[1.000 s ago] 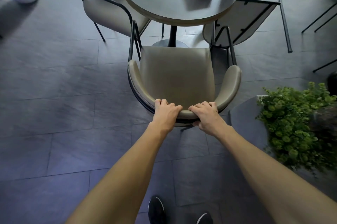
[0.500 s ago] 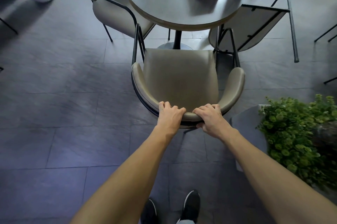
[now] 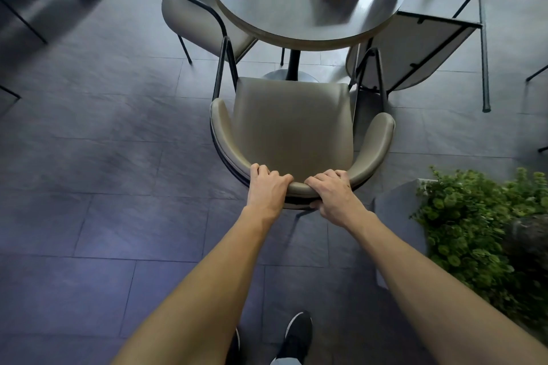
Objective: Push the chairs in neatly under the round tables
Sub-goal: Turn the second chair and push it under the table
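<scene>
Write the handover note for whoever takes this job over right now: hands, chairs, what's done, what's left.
Hands: the left hand and right hand both grip the backrest top of the near chair.
Things: the near chair faces the round table, its seat not yet under the tabletop. The chair on the left has its seat partly under. The chair on the right sits skewed beside the table.
Done: the near chair is lined up.
Left: push it in, then probably straighten the right one.
</scene>
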Demonstrator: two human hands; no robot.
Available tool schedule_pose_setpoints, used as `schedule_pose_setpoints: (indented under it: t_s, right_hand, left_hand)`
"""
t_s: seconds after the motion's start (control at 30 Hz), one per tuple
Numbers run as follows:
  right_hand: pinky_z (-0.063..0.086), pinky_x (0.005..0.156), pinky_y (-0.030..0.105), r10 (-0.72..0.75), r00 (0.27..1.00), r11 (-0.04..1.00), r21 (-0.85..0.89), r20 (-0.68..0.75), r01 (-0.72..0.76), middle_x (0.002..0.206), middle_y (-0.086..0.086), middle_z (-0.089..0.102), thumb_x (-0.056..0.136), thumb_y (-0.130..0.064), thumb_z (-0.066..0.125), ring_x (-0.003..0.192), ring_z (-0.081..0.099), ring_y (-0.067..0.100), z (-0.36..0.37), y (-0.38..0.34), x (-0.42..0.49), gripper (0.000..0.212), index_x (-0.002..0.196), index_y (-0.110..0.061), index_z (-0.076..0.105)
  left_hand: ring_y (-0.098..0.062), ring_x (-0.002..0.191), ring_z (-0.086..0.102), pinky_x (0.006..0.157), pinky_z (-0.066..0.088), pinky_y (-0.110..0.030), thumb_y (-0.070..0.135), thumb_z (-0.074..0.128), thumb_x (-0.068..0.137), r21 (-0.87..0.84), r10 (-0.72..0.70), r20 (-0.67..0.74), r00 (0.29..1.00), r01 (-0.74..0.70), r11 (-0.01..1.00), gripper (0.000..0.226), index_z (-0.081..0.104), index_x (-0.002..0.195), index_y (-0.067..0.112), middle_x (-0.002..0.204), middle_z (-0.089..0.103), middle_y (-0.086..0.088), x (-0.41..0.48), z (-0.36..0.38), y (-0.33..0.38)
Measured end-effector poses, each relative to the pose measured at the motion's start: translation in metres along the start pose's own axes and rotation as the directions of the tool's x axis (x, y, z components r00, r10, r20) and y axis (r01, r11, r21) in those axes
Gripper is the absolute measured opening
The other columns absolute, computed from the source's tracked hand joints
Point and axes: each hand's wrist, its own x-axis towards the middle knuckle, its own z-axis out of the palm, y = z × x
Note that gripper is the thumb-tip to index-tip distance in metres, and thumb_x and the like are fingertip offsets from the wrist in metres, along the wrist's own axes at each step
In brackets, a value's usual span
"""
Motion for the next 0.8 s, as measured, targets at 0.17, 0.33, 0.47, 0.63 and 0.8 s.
schedule_pose_setpoints:
  t_s: [0.17, 0.33, 0.47, 0.63, 0.8]
  right_hand:
    - [0.026, 0.095, 0.037, 0.007, 1.0, 1.0, 0.007, -0.015, -0.007, 0.105, -0.006, 0.062, 0.074, -0.019, 0.071, 0.106, 0.052, 0.022, 0.003, -0.003, 0.0, 0.041, 0.113, -0.025, 0.058]
    - [0.028, 0.096, 0.038, 0.002, 1.0, 1.0, -0.023, -0.006, -0.002, 0.106, -0.007, 0.061, 0.075, -0.022, 0.071, 0.107, 0.052, 0.021, 0.001, -0.004, 0.0, 0.042, 0.115, -0.026, 0.058]
    - [0.031, 0.094, 0.038, 0.04, 0.999, 0.998, -0.042, 0.011, -0.04, 0.106, -0.007, 0.061, 0.074, -0.024, 0.072, 0.104, 0.052, 0.021, -0.001, -0.009, 0.001, 0.045, 0.116, -0.028, 0.056]
    - [0.033, 0.093, 0.039, 0.092, 0.996, 0.994, -0.061, -0.006, -0.092, 0.104, -0.006, 0.061, 0.076, -0.023, 0.071, 0.1, 0.053, 0.022, 0.0, -0.015, 0.001, 0.041, 0.113, -0.028, 0.055]
    - [0.033, 0.093, 0.037, 0.121, 0.991, 0.99, -0.059, -0.065, -0.125, 0.1, -0.003, 0.064, 0.083, -0.024, 0.065, 0.096, 0.054, 0.024, 0.004, -0.021, 0.0, 0.028, 0.109, -0.025, 0.058]
  left_hand:
    - [-0.028, 0.105, 0.053, 0.101, 0.03, -0.043, 0.025, 0.064, 0.089, -0.012, -0.005, -0.011, 1.0, 0.005, 1.0, 0.038, 0.055, 0.125, 0.034, 0.112, 0.067, 0.001, -0.002, 0.003, -0.002]
    - [-0.028, 0.105, 0.051, 0.099, 0.029, -0.042, 0.022, 0.06, 0.09, -0.03, -0.009, -0.017, 1.0, 0.009, 1.0, 0.038, 0.054, 0.126, 0.034, 0.113, 0.067, 0.001, -0.006, 0.005, -0.004]
    - [-0.027, 0.11, 0.048, 0.1, 0.027, -0.043, 0.025, 0.065, 0.088, -0.063, 0.026, 0.001, 1.0, -0.026, 0.998, 0.045, 0.054, 0.13, 0.035, 0.116, 0.065, 0.001, -0.005, 0.005, -0.009]
    - [-0.024, 0.11, 0.045, 0.099, 0.026, -0.042, 0.018, 0.062, 0.087, -0.117, 0.074, -0.013, 0.997, -0.075, 0.99, 0.048, 0.056, 0.13, 0.037, 0.115, 0.064, 0.005, -0.005, 0.004, -0.014]
    - [-0.022, 0.11, 0.044, 0.096, 0.024, -0.041, 0.014, 0.058, 0.09, -0.17, 0.099, -0.02, 0.995, -0.101, 0.98, 0.044, 0.06, 0.127, 0.036, 0.113, 0.065, 0.006, -0.005, 0.002, -0.017]
